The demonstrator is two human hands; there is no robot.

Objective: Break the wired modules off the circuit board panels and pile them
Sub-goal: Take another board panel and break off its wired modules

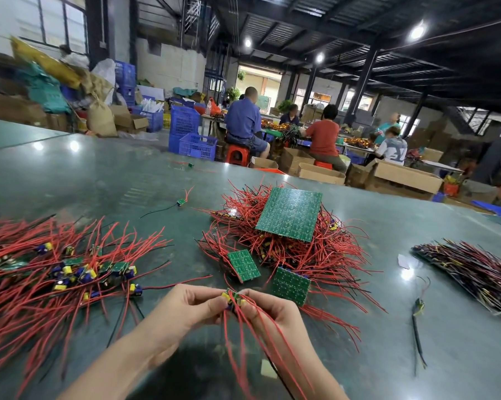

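Both hands (232, 310) pinch module strip (232, 299) near table edge.

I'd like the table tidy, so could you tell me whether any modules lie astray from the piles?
Yes: one wired module lies alone mid-table, another near the far edge, and a third at right, apart from the pile of separated modules.

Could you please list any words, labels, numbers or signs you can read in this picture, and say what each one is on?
No text here can be read.
Largest green circuit board panel: fine pale markings, too small to read.
Two smaller panels: the same, unreadable.
Seated person's white shirt: dark shapes on the back, too blurred to read.
Cardboard boxes: no legible print.
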